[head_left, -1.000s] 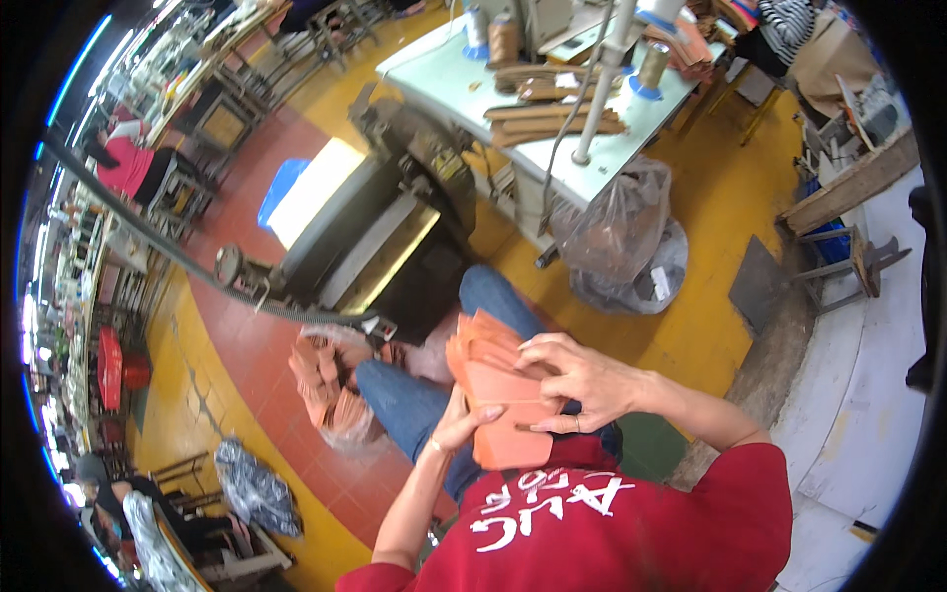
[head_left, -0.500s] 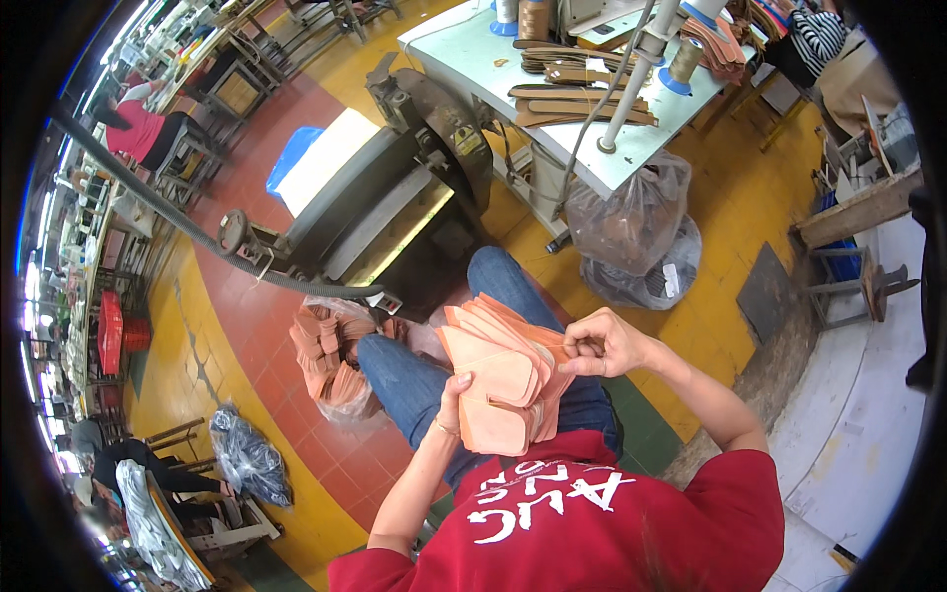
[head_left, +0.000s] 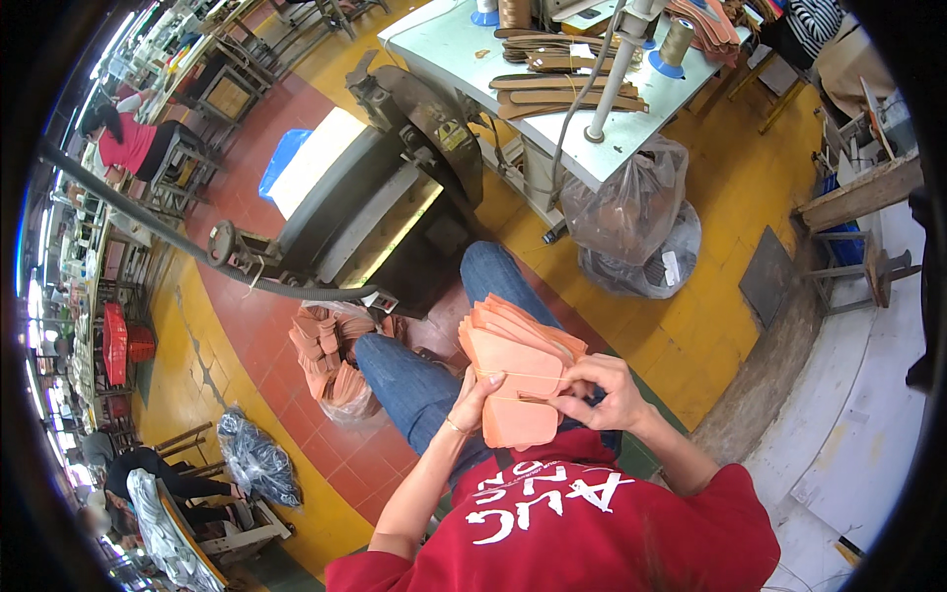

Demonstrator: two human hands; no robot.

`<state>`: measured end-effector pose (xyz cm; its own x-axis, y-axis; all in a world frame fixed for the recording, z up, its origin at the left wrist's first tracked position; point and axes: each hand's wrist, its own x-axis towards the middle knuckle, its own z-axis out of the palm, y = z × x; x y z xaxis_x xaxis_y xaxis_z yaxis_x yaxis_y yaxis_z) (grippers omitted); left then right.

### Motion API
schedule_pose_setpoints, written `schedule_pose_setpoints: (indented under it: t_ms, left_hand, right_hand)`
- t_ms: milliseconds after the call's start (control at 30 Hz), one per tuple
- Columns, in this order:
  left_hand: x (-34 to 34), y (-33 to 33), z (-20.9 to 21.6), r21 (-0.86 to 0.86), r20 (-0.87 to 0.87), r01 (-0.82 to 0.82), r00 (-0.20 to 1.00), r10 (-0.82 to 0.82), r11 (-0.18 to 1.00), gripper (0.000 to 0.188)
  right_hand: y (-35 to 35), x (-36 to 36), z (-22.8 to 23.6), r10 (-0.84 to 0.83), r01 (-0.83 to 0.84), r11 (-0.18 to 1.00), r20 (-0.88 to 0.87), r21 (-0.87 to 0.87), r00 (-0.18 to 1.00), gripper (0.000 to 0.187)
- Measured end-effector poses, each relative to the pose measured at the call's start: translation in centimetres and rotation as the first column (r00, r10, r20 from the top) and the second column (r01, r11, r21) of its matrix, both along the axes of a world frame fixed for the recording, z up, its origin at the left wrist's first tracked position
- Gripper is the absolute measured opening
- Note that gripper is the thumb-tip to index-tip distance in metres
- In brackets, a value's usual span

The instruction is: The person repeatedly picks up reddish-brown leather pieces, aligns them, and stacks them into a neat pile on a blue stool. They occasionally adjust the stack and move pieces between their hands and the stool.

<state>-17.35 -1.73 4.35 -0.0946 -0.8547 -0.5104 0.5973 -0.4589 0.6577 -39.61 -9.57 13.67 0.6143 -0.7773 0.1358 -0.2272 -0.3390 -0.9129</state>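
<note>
A thick stack of peach-coloured, leather-like cut pieces [head_left: 515,350], rounded at the corners and notched in the middle, lies over my lap. My left hand [head_left: 473,405] grips its left edge, thumb on top; the fingers underneath are hidden. Across the stack's narrow middle runs a thin pale band [head_left: 533,375]. At the right edge, my right hand [head_left: 610,391] is closed in a pinch where the band meets the fingertips. The upper ends of the pieces fan out.
Bags of similar pieces [head_left: 330,345] sit on the floor by my left knee. A dark machine [head_left: 365,232] stands ahead. Beyond it a pale table [head_left: 444,49] carries brown strips [head_left: 562,97] and thread spools [head_left: 674,49]. Plastic bags [head_left: 631,222] are beneath its corner. Other people sit at left.
My right hand has come down and inward from beside the stack to its middle edge. The stack has turned and shifted slightly right, and the band now shows stretched across it.
</note>
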Motion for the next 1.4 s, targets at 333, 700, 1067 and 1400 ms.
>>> schedule_pose_setpoints:
  t_ms: [333, 700, 1067, 1400]
  left_hand:
    - [0.7, 2.1, -3.3, 0.112, -0.308, -0.138, 0.937, 0.166, 0.984, 0.080]
    - [-0.6, -2.7, 4.0, -0.052, -0.020, -0.129, 0.992, 0.128, 0.990, 0.072]
    - [-14.4, -13.0, 10.2, 0.035, 0.804, 0.591, 0.462, -0.374, 0.806, 0.076]
    - [-26.7, -25.3, 11.1, 0.141, 0.805, 0.837, 0.215, -0.554, 0.529, 0.080]
  right_hand:
    - [-0.2, -1.5, -5.4, -0.182, 0.165, 0.979, -0.157, -0.116, 0.971, 0.032]
    - [-0.1, -0.2, -8.1, -0.303, -0.244, 0.676, 0.564, 0.695, 0.768, 0.095]
    - [1.8, -8.9, -8.8, -0.652, -0.268, 0.687, 0.735, 0.676, 0.184, 0.106]
    - [-6.1, -18.2, -12.1, -0.782, 0.009, 0.623, 0.622, 0.783, -0.041, 0.056]
